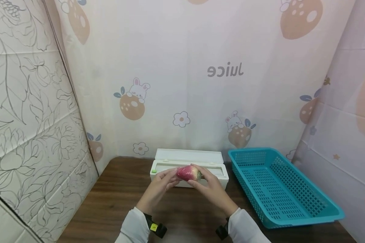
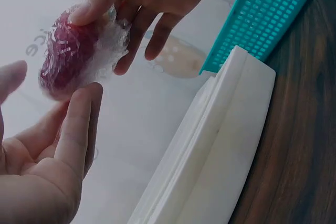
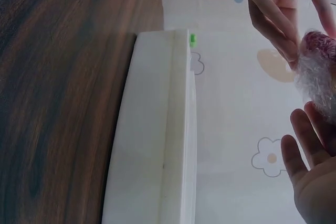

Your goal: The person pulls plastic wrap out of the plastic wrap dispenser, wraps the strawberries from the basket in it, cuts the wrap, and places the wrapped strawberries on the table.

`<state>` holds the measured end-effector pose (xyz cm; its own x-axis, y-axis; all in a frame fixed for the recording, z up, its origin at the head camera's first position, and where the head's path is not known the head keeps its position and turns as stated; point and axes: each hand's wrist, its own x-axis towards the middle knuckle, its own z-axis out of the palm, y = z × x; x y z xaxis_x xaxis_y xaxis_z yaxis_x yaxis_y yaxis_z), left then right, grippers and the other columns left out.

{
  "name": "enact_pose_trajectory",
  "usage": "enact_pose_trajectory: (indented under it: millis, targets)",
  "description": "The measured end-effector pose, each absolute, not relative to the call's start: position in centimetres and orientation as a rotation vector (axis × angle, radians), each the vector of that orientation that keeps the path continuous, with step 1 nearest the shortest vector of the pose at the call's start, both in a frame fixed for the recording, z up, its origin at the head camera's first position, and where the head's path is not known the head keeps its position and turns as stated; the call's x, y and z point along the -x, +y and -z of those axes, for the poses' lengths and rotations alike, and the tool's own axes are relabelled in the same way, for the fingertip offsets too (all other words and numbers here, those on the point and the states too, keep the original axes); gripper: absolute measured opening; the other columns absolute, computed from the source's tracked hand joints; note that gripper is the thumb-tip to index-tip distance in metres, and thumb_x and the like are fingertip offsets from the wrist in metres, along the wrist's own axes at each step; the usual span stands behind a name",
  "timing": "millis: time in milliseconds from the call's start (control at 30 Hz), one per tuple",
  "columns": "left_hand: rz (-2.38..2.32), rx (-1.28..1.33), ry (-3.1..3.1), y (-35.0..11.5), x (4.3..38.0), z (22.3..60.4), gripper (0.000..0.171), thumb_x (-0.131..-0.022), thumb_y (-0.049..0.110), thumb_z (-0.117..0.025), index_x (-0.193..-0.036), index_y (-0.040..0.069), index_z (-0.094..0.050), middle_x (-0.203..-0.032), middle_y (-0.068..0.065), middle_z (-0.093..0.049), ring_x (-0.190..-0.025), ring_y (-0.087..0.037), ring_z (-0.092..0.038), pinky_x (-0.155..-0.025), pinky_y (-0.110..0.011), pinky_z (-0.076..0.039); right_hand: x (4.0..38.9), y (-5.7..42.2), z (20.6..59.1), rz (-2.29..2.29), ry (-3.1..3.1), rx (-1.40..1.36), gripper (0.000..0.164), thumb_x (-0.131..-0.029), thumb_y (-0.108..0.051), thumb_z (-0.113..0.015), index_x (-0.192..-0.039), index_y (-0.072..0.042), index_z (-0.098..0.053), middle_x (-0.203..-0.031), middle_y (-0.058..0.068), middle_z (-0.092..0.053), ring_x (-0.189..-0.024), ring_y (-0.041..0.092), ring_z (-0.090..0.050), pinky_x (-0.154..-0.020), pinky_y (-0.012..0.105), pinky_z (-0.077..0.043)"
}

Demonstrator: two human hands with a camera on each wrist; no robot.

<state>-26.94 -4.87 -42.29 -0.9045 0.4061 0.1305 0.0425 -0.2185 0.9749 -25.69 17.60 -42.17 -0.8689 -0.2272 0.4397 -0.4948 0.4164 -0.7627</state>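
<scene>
Between both hands, above the table, is a red fruit (image 1: pixel 187 172) with a pale yellow-green end, wrapped in crinkled cling film (image 2: pixel 107 51). My right hand (image 1: pixel 211 185) grips the pale end; its thumb presses on the film and the other fingers spread behind. On the other side, my left hand (image 1: pixel 161 187) touches the fruit with extended fingertips, and in the left wrist view its thumb stands apart from the fruit. Behind the hands sits a white cling film dispenser (image 1: pixel 170 184), its lid (image 1: pixel 188 155) raised and a green slider (image 1: pixel 153 171) at its left end.
A teal perforated basket (image 1: pixel 280 189) stands on the right side of the dark wooden table (image 1: pixel 115 192). Patterned cloth (image 1: pixel 182 84) hangs behind the table, with more cloth along both sides.
</scene>
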Motion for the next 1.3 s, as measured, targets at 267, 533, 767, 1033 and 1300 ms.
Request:
enact_pose_trajectory:
  millis: [267,533,767,1033,1300]
  targets:
    - [-2.229,-0.535,1.805,-4.1,27.1,42.7,0.052,-0.103,0.033,-0.058,-0.138,-0.006,-0.054,-0.136,-0.017,-0.059,-0.121,-0.023,-0.060,-0.101,-0.033,-0.048,25.8,17.3,42.5,-1.447,-2.410,-0.695,0.063,-0.089,-0.034,-0.077,-0.145,-0.024,-0.053,-0.140,-0.002,-0.057,-0.125,0.017,-0.054,-0.101,0.046,-0.049]
    - [-2.248,-0.499,1.866,-3.6,27.2,42.8,0.054,-0.100,0.034,-0.063,-0.137,-0.005,-0.056,-0.138,-0.018,-0.058,-0.123,-0.024,-0.059,-0.098,-0.034,-0.050,26.0,17.6,42.0,-1.825,-2.480,-0.679,0.051,-0.106,-0.040,-0.049,-0.150,-0.014,-0.047,-0.149,0.008,-0.048,-0.134,0.026,-0.047,-0.106,0.046,-0.044]
    - [-2.239,-0.479,1.889,-3.3,27.0,42.7,0.053,-0.099,0.036,-0.065,-0.136,-0.003,-0.059,-0.137,-0.015,-0.060,-0.122,-0.022,-0.059,-0.099,-0.034,-0.050,27.0,17.8,42.0,-2.337,-2.455,-0.785,0.071,-0.108,-0.052,-0.030,-0.149,0.004,-0.039,-0.147,0.019,-0.047,-0.129,0.028,-0.054,-0.104,0.040,-0.047]
    - [-2.232,-0.452,1.955,-3.2,26.7,42.5,0.056,-0.098,0.038,-0.066,-0.137,-0.001,-0.058,-0.138,-0.016,-0.059,-0.125,-0.026,-0.057,-0.100,-0.034,-0.048,27.0,17.7,42.3,-2.532,-2.271,-0.680,0.062,-0.109,-0.040,-0.041,-0.145,0.011,-0.042,-0.150,0.023,-0.044,-0.133,0.026,-0.050,-0.103,0.035,-0.046]
    - [-2.236,-0.405,1.990,-3.2,26.7,42.7,0.057,-0.095,0.038,-0.070,-0.135,0.000,-0.061,-0.135,-0.015,-0.061,-0.120,-0.023,-0.061,-0.097,-0.034,-0.051,26.7,18.0,41.9,-2.534,-2.237,-0.547,0.054,-0.106,-0.030,-0.053,-0.138,0.013,-0.051,-0.142,0.024,-0.052,-0.125,0.024,-0.057,-0.102,0.036,-0.048]
